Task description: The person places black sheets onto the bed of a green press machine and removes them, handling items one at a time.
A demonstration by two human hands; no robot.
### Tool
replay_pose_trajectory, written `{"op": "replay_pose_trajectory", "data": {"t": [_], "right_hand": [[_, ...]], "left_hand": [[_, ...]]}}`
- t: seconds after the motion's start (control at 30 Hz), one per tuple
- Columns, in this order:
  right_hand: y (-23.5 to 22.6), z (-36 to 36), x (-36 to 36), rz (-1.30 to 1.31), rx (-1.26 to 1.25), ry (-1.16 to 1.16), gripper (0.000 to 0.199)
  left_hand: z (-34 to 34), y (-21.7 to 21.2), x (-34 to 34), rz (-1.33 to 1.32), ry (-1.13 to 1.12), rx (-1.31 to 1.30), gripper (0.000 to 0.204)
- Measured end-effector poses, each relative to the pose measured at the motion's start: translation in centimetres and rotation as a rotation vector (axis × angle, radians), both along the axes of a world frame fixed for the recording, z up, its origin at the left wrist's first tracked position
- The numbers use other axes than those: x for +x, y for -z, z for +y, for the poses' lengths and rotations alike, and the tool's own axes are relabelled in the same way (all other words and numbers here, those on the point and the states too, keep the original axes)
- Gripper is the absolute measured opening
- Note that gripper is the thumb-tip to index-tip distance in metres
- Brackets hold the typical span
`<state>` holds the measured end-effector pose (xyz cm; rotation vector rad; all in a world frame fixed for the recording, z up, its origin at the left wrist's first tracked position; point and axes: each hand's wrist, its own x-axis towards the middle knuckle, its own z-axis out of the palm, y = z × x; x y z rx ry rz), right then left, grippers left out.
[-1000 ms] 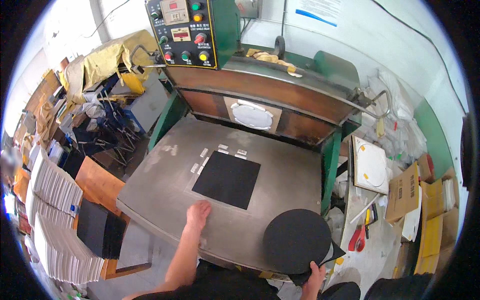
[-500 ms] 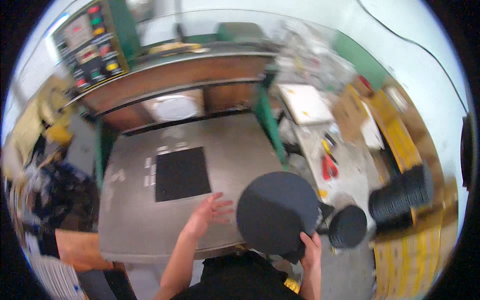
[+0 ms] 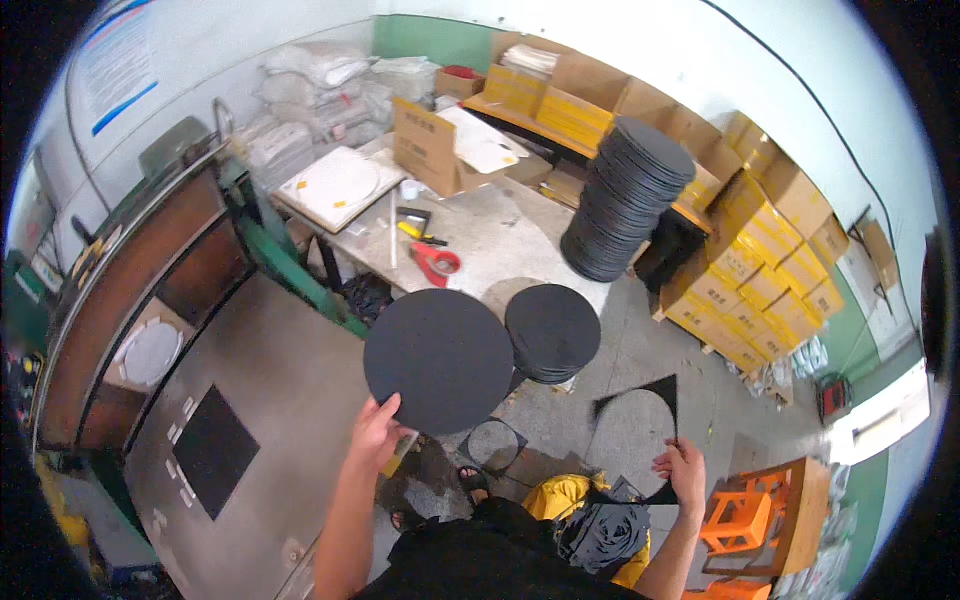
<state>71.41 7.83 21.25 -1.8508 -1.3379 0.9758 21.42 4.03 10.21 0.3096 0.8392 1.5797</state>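
Observation:
My left hand [image 3: 375, 432] grips the lower edge of a flat black disc [image 3: 438, 360] and holds it up over the edge of the grey press table [image 3: 270, 400]. My right hand [image 3: 683, 470] holds a thin black offcut frame [image 3: 634, 437] with a round hole cut out of it, low at my right side. A small stack of black discs [image 3: 552, 332] sits just beyond the held disc. A black square pad [image 3: 213, 449] lies on the press table at the left.
A tall leaning stack of black discs [image 3: 625, 197] stands at the back by yellow cartons [image 3: 760, 250]. A worktable [image 3: 470, 235] carries a red tape dispenser [image 3: 435, 262] and an open cardboard box [image 3: 430, 148]. Orange stools [image 3: 765, 520] stand at lower right. Another black offcut ring [image 3: 493, 443] lies on the floor.
The view has swung right, away from the press. My left hand has left the table and now holds the black disc; my right hand now holds the cut-out frame.

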Motion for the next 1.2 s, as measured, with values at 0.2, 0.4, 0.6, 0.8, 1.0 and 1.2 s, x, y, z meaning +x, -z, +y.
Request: {"op": "replay_pose_trajectory", "data": {"t": [0.2, 0.4, 0.6, 0.8, 1.0, 1.2], "right_hand": [[9.3, -2.7, 11.3, -0.799, -0.043, 0.203, 0.023], [27.6, -11.2, 16.3, -0.719, -0.476, 0.365, 0.050], [35.4, -18.2, 16.1, -0.135, -0.988, 0.042, 0.037], [37.9, -10.2, 17.0, 0.008, -1.030, -0.243, 0.024], [39.6, 6.0, 17.3, -0.372, -0.005, -1.057, 0.020], [34.6, 12.3, 2.0, 0.376, -0.752, -0.351, 0.015]], "left_hand": [[15.6, 2.6, 10.8, -0.114, 0.190, 0.034, 0.040], [25.7, 9.5, 16.8, -0.148, 0.225, -0.118, 0.034], [26.3, 10.9, 20.4, 0.089, 0.184, -0.323, 0.041], [25.9, 11.1, 20.7, 0.248, 0.237, -0.248, 0.045], [18.9, 11.2, 15.6, 0.126, 0.160, -0.254, 0.048], [-15.7, 16.5, 8.6, 0.187, -0.521, -0.557, 0.031]]}}
